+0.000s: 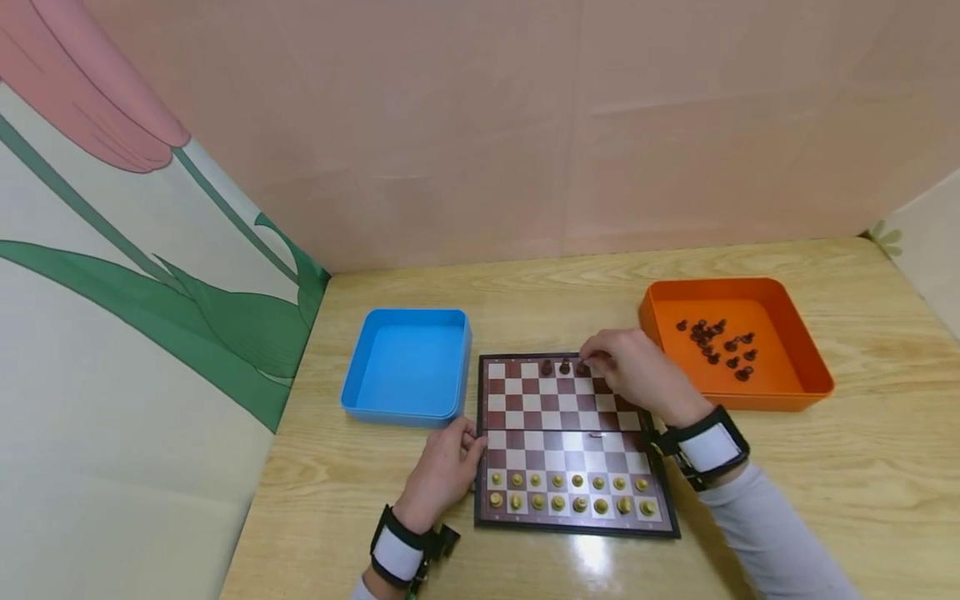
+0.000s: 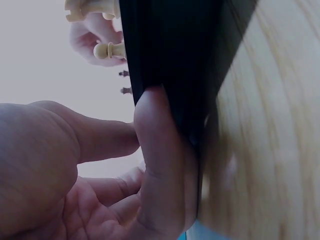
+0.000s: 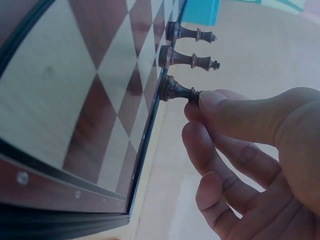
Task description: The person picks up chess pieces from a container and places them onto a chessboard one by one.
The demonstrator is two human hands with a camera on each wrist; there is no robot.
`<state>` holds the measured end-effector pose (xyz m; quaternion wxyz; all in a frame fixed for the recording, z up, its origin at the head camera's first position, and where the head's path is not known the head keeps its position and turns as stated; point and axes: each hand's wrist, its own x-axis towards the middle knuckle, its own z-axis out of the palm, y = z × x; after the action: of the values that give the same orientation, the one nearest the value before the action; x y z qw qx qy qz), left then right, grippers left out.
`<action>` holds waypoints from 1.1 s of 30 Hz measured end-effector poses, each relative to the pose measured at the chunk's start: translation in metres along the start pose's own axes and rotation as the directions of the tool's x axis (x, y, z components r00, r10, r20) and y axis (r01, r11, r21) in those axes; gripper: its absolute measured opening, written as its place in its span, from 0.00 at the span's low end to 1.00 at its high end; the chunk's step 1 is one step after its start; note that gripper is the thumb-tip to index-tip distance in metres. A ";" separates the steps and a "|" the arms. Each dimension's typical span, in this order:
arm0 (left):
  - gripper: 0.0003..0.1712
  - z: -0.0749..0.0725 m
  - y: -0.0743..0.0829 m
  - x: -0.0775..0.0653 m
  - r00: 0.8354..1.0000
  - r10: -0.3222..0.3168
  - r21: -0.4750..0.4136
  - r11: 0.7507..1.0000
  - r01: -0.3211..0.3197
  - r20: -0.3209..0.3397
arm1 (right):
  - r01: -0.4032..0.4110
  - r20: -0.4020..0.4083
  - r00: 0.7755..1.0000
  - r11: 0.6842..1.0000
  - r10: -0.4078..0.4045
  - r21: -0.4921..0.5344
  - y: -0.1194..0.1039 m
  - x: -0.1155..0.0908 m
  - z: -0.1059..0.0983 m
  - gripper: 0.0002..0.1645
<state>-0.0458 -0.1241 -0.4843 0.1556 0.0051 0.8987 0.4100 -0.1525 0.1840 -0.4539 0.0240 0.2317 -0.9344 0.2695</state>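
A folding chessboard (image 1: 525,442) lies on the table, two rows of gold-coloured chess pieces (image 1: 580,504) on its near side. My left hand (image 1: 444,467) grips the board's left edge, thumb and fingers around the frame (image 2: 170,60). At the far row, my right hand (image 1: 633,371) pinches the top of a dark chess piece (image 3: 172,90) between thumb and forefinger. Its head is hidden by the fingertips, and its base is at the board. Beside it stand a dark king (image 3: 185,59) and a dark queen (image 3: 187,33), both upright.
An orange tray (image 1: 813,379) at the right contains several dark chess pieces (image 1: 705,335). On the left is a blue tray (image 1: 405,367), close to the board's far left corner. A small latch-like piece (image 1: 596,434) shows near the board's fold. A draped wall (image 1: 562,125) rises behind the table.
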 end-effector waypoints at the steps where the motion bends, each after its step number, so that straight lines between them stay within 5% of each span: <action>1: 0.08 0.000 0.000 0.000 1.000 0.001 0.001 1.000 -0.001 -0.001 | 0.000 0.002 1.000 1.000 0.000 0.000 0.001 0.000 0.001 0.09; 33: 0.09 -0.003 0.001 0.001 0.999 -0.002 -0.019 1.000 0.002 0.032 | -0.016 0.049 0.999 0.999 0.017 -0.030 0.003 0.000 0.004 0.11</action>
<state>-0.0479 -0.1255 -0.4823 0.1704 0.0093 0.8922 0.4182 -0.1537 0.1839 -0.4585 0.0021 0.2302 -0.9404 0.2502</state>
